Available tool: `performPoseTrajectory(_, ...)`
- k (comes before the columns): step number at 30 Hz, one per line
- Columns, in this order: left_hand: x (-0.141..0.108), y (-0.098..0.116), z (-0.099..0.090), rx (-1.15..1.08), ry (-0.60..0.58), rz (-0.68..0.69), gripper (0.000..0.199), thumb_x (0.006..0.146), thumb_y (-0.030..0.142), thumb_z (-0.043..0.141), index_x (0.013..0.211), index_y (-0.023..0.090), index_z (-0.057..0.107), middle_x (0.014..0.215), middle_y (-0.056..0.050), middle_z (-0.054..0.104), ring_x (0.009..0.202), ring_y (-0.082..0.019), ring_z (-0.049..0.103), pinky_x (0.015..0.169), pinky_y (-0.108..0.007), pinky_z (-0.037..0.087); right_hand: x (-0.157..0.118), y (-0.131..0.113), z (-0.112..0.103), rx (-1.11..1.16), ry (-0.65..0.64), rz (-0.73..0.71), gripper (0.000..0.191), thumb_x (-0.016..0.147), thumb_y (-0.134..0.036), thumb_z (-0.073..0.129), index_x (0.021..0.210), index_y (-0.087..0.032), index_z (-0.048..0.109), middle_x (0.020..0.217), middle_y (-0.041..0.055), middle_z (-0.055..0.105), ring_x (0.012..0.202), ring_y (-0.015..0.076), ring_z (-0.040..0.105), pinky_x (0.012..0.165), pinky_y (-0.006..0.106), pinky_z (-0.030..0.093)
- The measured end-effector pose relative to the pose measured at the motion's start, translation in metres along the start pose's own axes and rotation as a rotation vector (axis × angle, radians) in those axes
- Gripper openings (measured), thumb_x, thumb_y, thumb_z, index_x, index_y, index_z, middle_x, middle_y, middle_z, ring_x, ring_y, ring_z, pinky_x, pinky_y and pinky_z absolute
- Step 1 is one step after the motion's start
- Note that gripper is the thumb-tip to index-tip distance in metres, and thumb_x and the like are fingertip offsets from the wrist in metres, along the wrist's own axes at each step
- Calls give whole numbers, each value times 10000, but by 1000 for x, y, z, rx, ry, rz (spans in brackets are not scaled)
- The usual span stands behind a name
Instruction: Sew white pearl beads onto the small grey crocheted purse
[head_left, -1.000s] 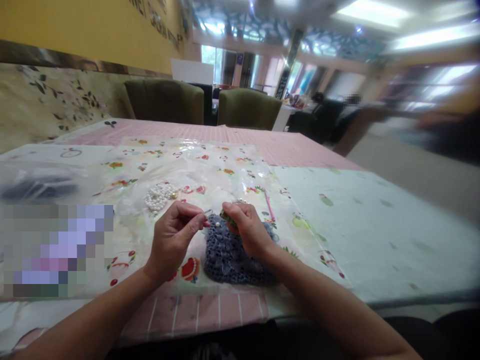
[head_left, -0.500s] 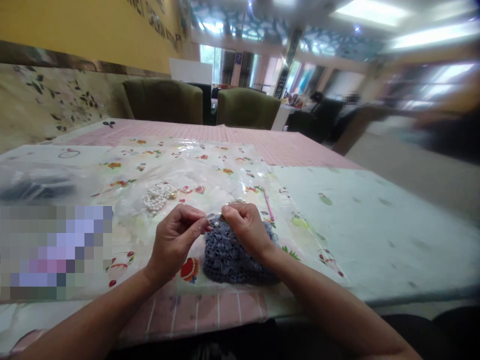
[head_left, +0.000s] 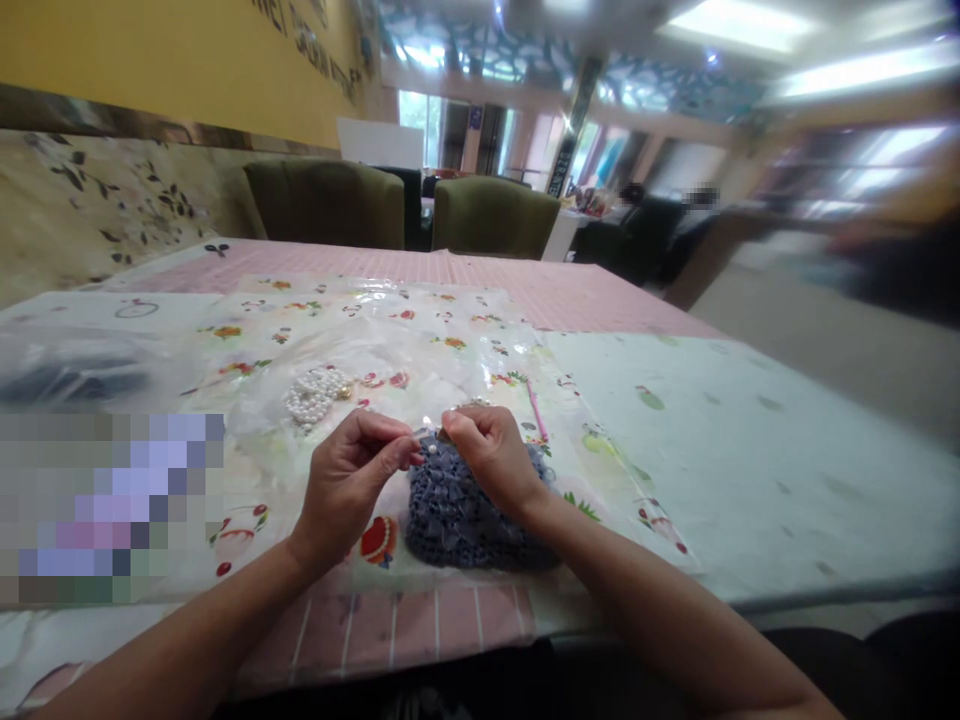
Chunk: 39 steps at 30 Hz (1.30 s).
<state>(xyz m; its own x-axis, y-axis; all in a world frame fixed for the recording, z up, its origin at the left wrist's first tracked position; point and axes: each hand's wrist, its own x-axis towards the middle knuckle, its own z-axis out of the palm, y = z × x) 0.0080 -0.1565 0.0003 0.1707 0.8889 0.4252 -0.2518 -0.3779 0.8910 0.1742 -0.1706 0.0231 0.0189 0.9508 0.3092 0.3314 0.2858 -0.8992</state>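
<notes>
A blue-grey crocheted piece lies on a clear plastic sheet over a flowered cloth, near the table's front edge. My left hand pinches something small at the piece's top left edge; what it holds is too small to make out. My right hand rests on the piece's top with fingers closed on its upper edge. The fingertips of both hands nearly meet. A heap of white pearl beads lies just beyond my left hand. A thin pink stick lies to the right of my right hand.
The table carries a pink striped cloth and pale patterned sheets. A plastic bag with dark contents sits at far left. Two olive armchairs stand behind the table. A seated person is blurred far back right.
My right hand has moved slightly left and down onto the crocheted piece's top edge, closing the small gap to my left hand. Little else has shifted.
</notes>
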Motion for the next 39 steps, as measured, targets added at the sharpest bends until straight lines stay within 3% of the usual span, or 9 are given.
performPoseTrajectory(15,0,-5,-4,-44,36,-130,113,789,235,783,798,194,678,739,7,682,640,-109,668,670,-244,585,0,2,1,-4,-5,16,424,861,-374,457,523,-220,253,539,-47,222,525,90,237,521,282,179)
performPoseTrajectory(19,3,-5,-3,-127,46,-205,162,769,261,802,793,170,670,716,3,684,627,-103,651,682,-245,578,6,2,-6,-11,71,15,484,915,-440,466,534,-219,266,534,-52,226,517,90,230,519,275,186)
performPoseTrajectory(23,7,-1,-1,-285,71,-307,248,707,288,848,739,150,645,709,11,678,557,-64,577,652,-240,581,29,19,-49,-164,324,-40,556,940,-557,486,531,-210,341,516,-43,321,524,99,303,558,263,271)
performPoseTrajectory(26,10,0,0,-374,67,-368,277,682,286,864,713,145,628,707,18,666,546,-47,547,635,-223,578,48,52,-100,-621,483,120,531,981,-519,432,569,-187,480,572,15,500,590,134,437,590,274,278)
performPoseTrajectory(29,11,-1,0,-411,71,-412,291,664,271,875,705,144,617,701,17,659,556,-49,551,629,-214,575,58,93,-143,-926,339,509,486,1007,-453,391,764,-146,678,855,127,704,799,197,603,643,275,322)
performPoseTrajectory(31,11,-2,-1,-412,71,-423,292,658,267,878,707,143,618,707,14,660,561,-51,555,633,-215,577,58,116,-158,-949,270,612,444,993,-422,442,869,-111,734,987,190,725,920,238,645,690,276,359)
performPoseTrajectory(36,11,-4,0,-386,66,-424,289,657,269,877,696,140,621,712,14,658,559,-49,555,637,-212,580,60,142,-169,-906,219,674,514,995,-438,443,906,-40,756,1021,270,714,1032,284,658,806,294,412)
performPoseTrajectory(39,12,-5,0,-374,73,-429,292,651,266,881,697,144,619,715,13,663,559,-50,561,636,-206,580,61,143,-176,-860,252,666,505,1015,-378,404,896,-17,737,873,255,714,935,256,677,806,296,432)
